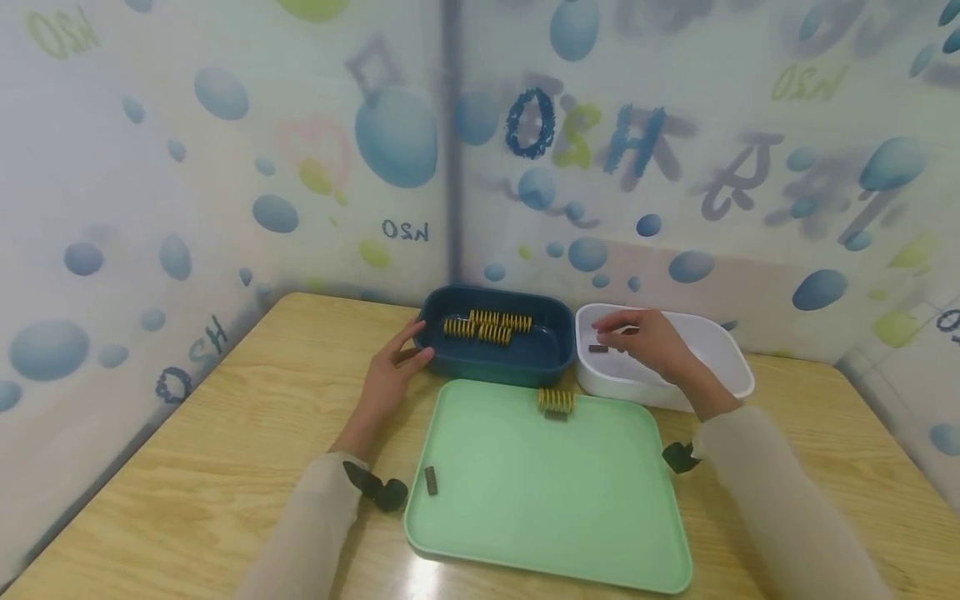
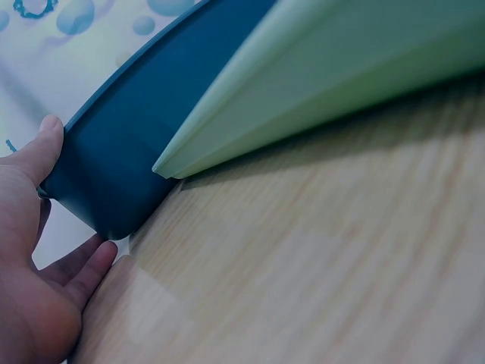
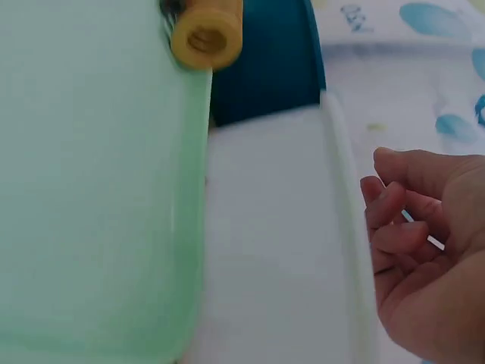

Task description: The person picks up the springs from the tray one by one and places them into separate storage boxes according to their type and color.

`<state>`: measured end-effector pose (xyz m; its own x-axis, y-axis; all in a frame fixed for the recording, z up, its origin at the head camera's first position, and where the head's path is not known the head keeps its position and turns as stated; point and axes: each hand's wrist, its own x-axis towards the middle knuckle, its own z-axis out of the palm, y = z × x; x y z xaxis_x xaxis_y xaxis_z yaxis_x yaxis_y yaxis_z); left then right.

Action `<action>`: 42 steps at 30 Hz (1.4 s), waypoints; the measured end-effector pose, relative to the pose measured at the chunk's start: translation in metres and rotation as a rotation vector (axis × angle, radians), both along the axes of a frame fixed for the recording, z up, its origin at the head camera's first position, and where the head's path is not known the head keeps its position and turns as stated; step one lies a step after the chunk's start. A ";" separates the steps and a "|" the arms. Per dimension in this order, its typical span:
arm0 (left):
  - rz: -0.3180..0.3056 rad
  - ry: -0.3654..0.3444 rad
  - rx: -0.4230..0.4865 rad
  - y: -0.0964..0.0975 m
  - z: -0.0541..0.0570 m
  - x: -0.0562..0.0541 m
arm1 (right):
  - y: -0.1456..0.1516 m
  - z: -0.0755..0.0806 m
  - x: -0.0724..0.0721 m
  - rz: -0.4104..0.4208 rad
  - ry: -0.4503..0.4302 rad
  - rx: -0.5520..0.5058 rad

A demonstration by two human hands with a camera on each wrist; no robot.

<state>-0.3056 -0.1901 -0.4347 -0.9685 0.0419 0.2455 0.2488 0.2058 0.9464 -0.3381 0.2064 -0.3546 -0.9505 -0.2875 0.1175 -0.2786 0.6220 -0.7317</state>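
A small dark piece [image 1: 598,348] lay inside the white box [image 1: 720,393], towards its left end, just below the fingertips of the right hand [image 1: 648,340]. The fingers of that hand were loosely bent, with the thumb tip a little apart from the forefinger. To the left, its end beside the white box, stood the blue box [image 1: 495,369], containing four yellow springs [image 1: 496,335] in two uneven rows. The left hand [image 1: 386,375] touched the left end of this box, thumb and fingers spread apart along its wall.

The green tray [image 1: 555,492] lay nearer the person, in front of both boxes. At its far edge rested a single yellow spring [image 1: 557,400], with a second dark piece [image 1: 557,416] just in front of it; a third dark piece [image 1: 431,481] lay near the left edge. All stood on a wood-grain table [image 1: 225,433].

The wall covering [image 1: 315,258] behind bore blue and yellow-green drops and writing. The largest lettering [image 1: 585,137] ran O, a reversed 2, then H, in dark blue, yellow-green and blue; a smaller dark inscription [image 1: 405,231] to its lower left repeated the same order. Grey characters at the right were too blurred to read.
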 end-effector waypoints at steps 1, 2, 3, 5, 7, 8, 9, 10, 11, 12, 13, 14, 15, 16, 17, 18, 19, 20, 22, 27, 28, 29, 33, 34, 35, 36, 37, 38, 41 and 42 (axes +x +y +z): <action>0.001 -0.002 0.000 0.000 0.000 0.000 | -0.003 0.000 0.004 0.008 -0.001 -0.011; 0.000 -0.004 -0.003 0.000 0.000 0.000 | -0.006 0.000 0.007 0.015 -0.002 -0.017; 0.000 -0.006 -0.005 0.000 0.000 0.000 | -0.008 0.000 0.010 0.020 -0.006 -0.028; 0.000 -0.009 -0.006 0.000 0.000 0.000 | -0.014 0.000 0.017 0.038 -0.014 -0.062; 0.003 -0.015 -0.011 0.000 0.000 0.000 | -0.019 0.001 0.023 0.059 -0.018 -0.098; 0.003 -0.015 -0.013 0.000 0.000 0.000 | -0.022 0.001 0.027 0.073 -0.016 -0.113; 0.005 -0.017 -0.013 0.000 0.000 -0.001 | -0.024 0.002 0.030 0.088 -0.011 -0.127; 0.006 -0.018 -0.015 0.000 0.000 -0.001 | -0.027 0.003 0.034 0.103 -0.009 -0.146; 0.008 -0.020 -0.017 0.000 0.001 -0.001 | -0.030 0.003 0.037 0.117 -0.005 -0.159; 0.009 -0.019 -0.018 0.000 0.001 -0.001 | -0.033 0.004 0.040 0.131 -0.004 -0.173; 0.010 -0.018 -0.016 0.000 0.001 -0.001 | -0.036 0.005 0.044 0.141 -0.004 -0.186; 0.012 -0.017 -0.018 0.000 0.002 -0.001 | -0.039 0.005 0.047 0.151 -0.007 -0.197; 0.015 -0.018 -0.021 0.000 0.003 -0.001 | -0.042 0.006 0.050 0.156 -0.014 -0.206; 0.015 -0.016 -0.023 0.000 0.003 0.000 | -0.046 0.006 0.053 0.165 -0.026 -0.216; 0.016 -0.015 -0.025 0.000 0.004 0.000 | -0.049 0.005 0.055 0.182 -0.038 -0.228; 0.017 -0.014 -0.028 0.000 0.004 0.000 | -0.053 0.005 0.058 0.199 -0.051 -0.236; 0.019 -0.015 -0.032 0.000 0.004 0.000 | -0.056 0.005 0.061 0.216 -0.064 -0.244; 0.020 -0.016 -0.035 0.000 0.004 0.000 | -0.060 0.004 0.063 0.236 -0.076 -0.249; 0.019 -0.015 -0.034 0.000 0.004 0.000 | -0.067 0.002 0.067 0.281 -0.088 -0.260; 0.015 -0.013 -0.024 0.001 0.003 0.000 | -0.083 -0.008 0.073 0.378 -0.079 -0.244; 0.014 -0.013 -0.023 0.001 0.003 0.000 | -0.087 -0.009 0.074 0.397 -0.074 -0.235; 0.015 -0.015 -0.024 0.001 0.002 -0.001 | -0.090 -0.011 0.075 0.417 -0.075 -0.228; 0.011 -0.031 -0.026 0.000 0.003 -0.001 | -0.104 -0.017 0.078 0.508 -0.091 -0.202; 0.007 -0.037 -0.021 0.000 0.003 0.000 | -0.107 -0.018 0.079 0.530 -0.095 -0.197; 0.003 -0.042 -0.014 0.000 0.005 0.001 | -0.111 -0.019 0.080 0.550 -0.105 -0.195; 0.000 -0.048 -0.007 0.001 0.007 0.002 | -0.114 -0.020 0.081 0.568 -0.111 -0.192; -0.003 -0.049 -0.005 0.002 0.011 0.005 | -0.117 -0.021 0.082 0.586 -0.113 -0.190; -0.006 -0.051 -0.002 0.003 0.014 0.007 | -0.120 -0.021 0.083 0.601 -0.116 -0.188; -0.006 -0.052 -0.003 0.006 0.026 0.016 | -0.130 -0.022 0.087 0.642 -0.120 -0.185; -0.004 -0.051 -0.010 0.007 0.029 0.018 | -0.132 -0.022 0.088 0.657 -0.125 -0.184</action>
